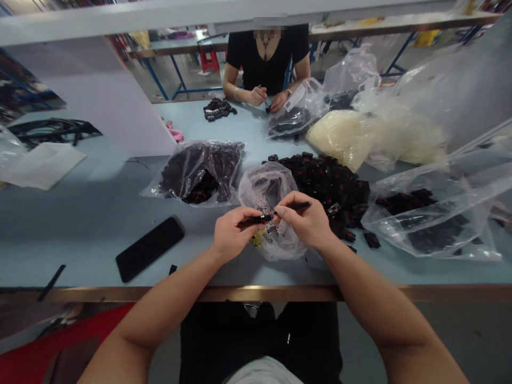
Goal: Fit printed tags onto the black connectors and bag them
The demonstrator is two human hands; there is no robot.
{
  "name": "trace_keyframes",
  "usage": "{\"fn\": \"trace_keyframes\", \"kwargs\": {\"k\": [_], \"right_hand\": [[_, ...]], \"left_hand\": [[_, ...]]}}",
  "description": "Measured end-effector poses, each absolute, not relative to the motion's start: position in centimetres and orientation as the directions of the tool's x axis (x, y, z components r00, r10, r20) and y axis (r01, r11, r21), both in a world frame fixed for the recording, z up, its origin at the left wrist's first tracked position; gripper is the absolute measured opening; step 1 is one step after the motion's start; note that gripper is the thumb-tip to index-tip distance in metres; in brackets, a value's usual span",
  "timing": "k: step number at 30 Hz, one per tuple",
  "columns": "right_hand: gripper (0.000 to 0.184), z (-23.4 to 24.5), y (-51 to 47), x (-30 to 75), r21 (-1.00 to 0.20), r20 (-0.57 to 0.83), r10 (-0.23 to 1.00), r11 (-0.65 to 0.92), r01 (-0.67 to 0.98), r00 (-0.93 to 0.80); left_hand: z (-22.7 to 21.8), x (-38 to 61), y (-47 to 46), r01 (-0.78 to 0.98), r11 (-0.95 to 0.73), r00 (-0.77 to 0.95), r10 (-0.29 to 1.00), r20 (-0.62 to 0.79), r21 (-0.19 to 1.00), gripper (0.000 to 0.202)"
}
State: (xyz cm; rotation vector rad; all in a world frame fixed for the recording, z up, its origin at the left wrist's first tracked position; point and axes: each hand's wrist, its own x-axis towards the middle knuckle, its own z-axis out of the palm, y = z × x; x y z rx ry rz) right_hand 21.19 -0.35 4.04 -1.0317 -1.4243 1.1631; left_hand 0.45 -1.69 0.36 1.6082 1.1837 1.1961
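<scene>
My left hand (232, 232) is closed in a pinch on a small black part (262, 218), held above a crumpled clear bag (267, 205) near the table's front edge. My right hand (306, 221) is closed on a thin black pen-like tool (298, 205) whose tip meets the small part. A heap of small black parts (328, 184) with red marks lies just beyond my right hand.
A black phone (150, 248) lies flat at front left. Clear bags of black parts (198, 173) (432, 218) sit left and right of centre, and a bag of pale material (348, 136) behind. A person across the table (266, 58) handles small parts.
</scene>
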Motion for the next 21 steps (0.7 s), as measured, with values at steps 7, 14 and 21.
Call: {"fn": "trace_keyframes", "kwargs": {"k": [7,14,21], "right_hand": [[0.017,4.03,-0.35,21.19,-0.988,0.148,0.975,0.153,0.020,-0.167],[0.018,4.24,-0.45,21.16,-0.986,0.138,0.977,0.150,0.068,-0.164],[0.021,3.59,-0.64,21.03,-0.971,0.120,0.984,0.143,0.193,-0.128]], "left_hand": [[0.31,0.30,-1.71,0.274,-0.270,0.135,0.961,0.241,0.923,0.021],[0.07,0.20,-1.62,0.321,-0.314,0.149,0.948,0.280,0.893,0.020],[0.38,-0.05,-1.68,0.431,-0.367,0.174,0.930,0.323,0.824,0.016]]}}
